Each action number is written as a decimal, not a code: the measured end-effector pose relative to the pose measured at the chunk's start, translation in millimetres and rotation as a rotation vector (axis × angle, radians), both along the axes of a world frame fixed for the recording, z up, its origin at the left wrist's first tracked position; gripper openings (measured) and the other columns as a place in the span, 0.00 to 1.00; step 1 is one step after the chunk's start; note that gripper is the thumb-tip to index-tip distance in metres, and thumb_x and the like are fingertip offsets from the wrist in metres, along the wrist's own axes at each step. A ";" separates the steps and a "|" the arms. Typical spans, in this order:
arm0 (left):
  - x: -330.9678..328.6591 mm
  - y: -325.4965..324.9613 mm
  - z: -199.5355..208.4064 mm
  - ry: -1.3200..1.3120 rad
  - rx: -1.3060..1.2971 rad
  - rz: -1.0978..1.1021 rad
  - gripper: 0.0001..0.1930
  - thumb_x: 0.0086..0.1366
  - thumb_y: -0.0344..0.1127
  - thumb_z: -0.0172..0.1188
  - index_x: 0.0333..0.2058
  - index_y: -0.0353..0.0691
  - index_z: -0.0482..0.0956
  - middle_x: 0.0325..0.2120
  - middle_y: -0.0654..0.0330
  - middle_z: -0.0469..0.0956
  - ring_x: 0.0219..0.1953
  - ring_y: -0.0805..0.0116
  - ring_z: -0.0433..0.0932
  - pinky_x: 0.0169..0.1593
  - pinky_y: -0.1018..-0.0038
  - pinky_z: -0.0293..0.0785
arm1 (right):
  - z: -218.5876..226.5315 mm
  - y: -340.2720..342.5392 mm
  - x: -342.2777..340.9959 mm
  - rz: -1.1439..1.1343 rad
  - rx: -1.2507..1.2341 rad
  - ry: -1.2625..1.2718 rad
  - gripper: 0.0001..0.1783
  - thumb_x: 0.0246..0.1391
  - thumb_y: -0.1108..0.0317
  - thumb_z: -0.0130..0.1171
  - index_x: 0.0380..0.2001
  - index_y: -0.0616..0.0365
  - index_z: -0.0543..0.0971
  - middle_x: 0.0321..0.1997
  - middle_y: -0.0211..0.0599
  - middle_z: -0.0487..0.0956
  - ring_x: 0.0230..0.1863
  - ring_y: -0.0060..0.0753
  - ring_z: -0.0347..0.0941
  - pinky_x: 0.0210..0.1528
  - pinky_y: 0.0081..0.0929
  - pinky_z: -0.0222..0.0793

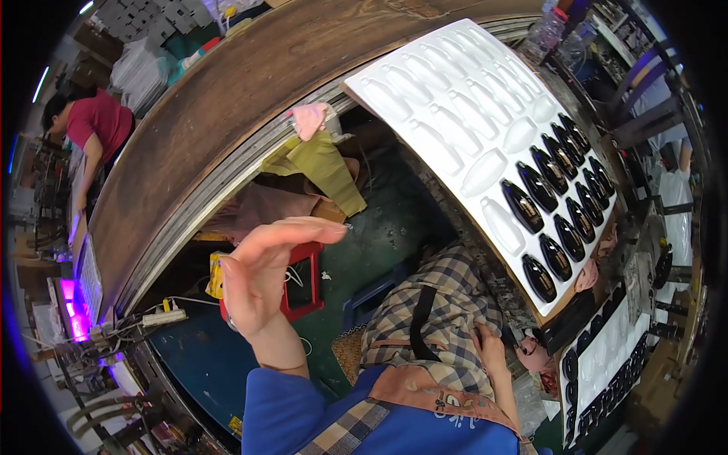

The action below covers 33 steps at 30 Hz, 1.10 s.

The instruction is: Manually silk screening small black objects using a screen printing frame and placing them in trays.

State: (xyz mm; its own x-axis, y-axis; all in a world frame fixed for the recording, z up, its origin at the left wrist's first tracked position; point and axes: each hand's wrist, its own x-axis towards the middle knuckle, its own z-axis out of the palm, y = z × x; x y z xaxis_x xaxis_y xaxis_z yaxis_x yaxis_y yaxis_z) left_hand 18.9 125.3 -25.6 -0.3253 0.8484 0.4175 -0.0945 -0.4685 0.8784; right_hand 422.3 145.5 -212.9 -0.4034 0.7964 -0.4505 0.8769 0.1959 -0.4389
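Note:
My left hand (264,277) is raised in front of me, above the floor gap. Its fingers are stretched out with a slight curve, and nothing shows in it. Lower and to the right, my right hand (489,345) lies against the checked apron (402,318) over my lap, its fingers partly visible and loosely extended. On the right stands a white moulded tray (447,114) with bottle-shaped hollows. Several glossy black bottle-shaped pieces (540,277) sit in its nearer right rows; the hollows toward the far left hold none. Neither hand touches the tray.
A long brown wooden bench (189,114) curves across the far left. Pink cloth (309,121) and olive cloth (322,171) hang at its edge. A red stool (305,280) stands below. Another tray of black pieces (607,371) is lower right. A person (98,125) works far left.

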 end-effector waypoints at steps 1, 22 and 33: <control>-0.6 -1.1 -1.3 -0.002 0.011 -0.015 0.35 0.65 0.55 0.21 0.40 0.27 0.70 0.34 0.41 0.74 0.41 0.47 0.70 0.48 0.57 0.62 | 8.9 0.0 -1.3 -0.015 0.011 -0.002 0.18 0.51 0.61 0.51 0.42 0.61 0.72 0.38 0.51 0.75 0.39 0.51 0.71 0.39 0.38 0.67; 72.3 48.1 40.7 -0.139 0.155 0.160 0.22 0.67 0.46 0.34 0.36 0.34 0.71 0.29 0.55 0.73 0.33 0.65 0.69 0.41 0.71 0.64 | 145.2 -17.0 48.8 -0.435 0.188 0.555 0.09 0.46 0.75 0.54 0.34 0.59 0.77 0.10 0.30 0.70 0.13 0.21 0.69 0.18 0.17 0.62; 86.6 51.3 68.6 0.005 0.152 0.361 0.21 0.67 0.43 0.35 0.32 0.30 0.71 0.24 0.53 0.73 0.29 0.65 0.71 0.37 0.72 0.66 | 144.0 -13.9 102.3 -0.356 0.707 0.739 0.11 0.42 0.66 0.57 0.28 0.61 0.78 0.08 0.24 0.61 0.10 0.22 0.61 0.17 0.20 0.55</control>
State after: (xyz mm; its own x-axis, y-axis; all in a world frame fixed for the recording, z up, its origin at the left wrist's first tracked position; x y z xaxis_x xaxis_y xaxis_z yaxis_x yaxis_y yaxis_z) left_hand 105.5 176.6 43.0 -0.5890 0.6083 0.5320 0.1042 -0.5957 0.7964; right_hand 524.6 131.6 -69.0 -0.0810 0.9054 0.4168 0.4983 0.3989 -0.7698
